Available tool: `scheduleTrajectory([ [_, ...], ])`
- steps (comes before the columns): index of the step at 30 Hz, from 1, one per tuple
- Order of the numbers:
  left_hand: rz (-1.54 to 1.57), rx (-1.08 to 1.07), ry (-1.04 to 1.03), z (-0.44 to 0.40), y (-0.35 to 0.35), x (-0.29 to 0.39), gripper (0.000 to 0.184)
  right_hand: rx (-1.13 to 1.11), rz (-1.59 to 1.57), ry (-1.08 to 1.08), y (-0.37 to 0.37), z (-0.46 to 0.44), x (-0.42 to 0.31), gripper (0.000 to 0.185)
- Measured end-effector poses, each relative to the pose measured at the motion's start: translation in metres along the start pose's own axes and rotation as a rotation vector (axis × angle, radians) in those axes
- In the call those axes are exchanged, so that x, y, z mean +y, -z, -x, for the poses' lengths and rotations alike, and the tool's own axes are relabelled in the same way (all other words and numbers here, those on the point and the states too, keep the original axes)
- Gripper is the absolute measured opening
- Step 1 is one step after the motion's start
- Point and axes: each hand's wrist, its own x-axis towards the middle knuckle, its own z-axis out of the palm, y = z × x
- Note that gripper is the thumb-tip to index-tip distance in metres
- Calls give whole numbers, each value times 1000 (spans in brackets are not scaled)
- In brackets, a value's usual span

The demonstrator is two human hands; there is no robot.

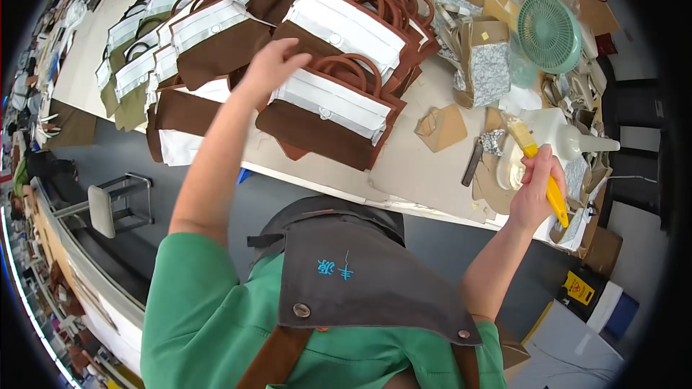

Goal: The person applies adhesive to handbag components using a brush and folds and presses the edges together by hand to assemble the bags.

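My right hand [537, 186] is closed around the yellow handle of a brush [549, 176]. The brush's pale bristles point up and away from me, over a white dish with pale paste [515, 173]. My left hand [275, 66] is open with its fingers apart, above the stack of bag pieces. Just right of and below it lies a brown bag piece [313, 130] with a white lining strip and reddish-brown handles [353, 68]. Behind that rests another brown bag piece with a white strip [346, 25]. Whether the left fingers touch any piece I cannot tell.
More bag pieces [213, 36] with white strips, brown or olive, are piled at the left. At the right stand a green fan [549, 32], a white bottle with a spout [569, 137], a patterned box [490, 68] and scraps. A chair [108, 209] stands behind the table's left side.
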Motion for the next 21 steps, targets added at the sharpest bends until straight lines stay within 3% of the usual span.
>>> scheduleTrajectory([
  [2,-151,27,-57,14,-30,2,59,-21,-7,-7,-4,3,2,37],
  [4,-507,277,-263,46,-56,23,56,-29,3,-25,-5,8,0,36],
  [7,-470,343,-249,73,-56,43,47,-33,27,-44,-9,11,0,37],
  [10,-414,167,-268,85,-49,26,30,-31,42,-73,-2,14,5,37],
  [11,-403,115,-262,89,-47,24,14,-31,50,-72,-2,16,7,37],
  [14,-331,82,-431,91,-34,32,11,-44,42,-78,1,21,20,27],
  [16,-218,30,-381,90,-21,54,12,51,-35,-52,-11,25,23,14],
  [18,202,-76,-226,85,-9,80,10,-10,-22,-94,-12,32,31,16],
  [20,179,-135,-235,81,4,108,8,-170,-72,-71,-29,39,42,24],
  [21,159,-137,-337,79,6,118,9,-163,-68,-72,-38,43,51,24],
])
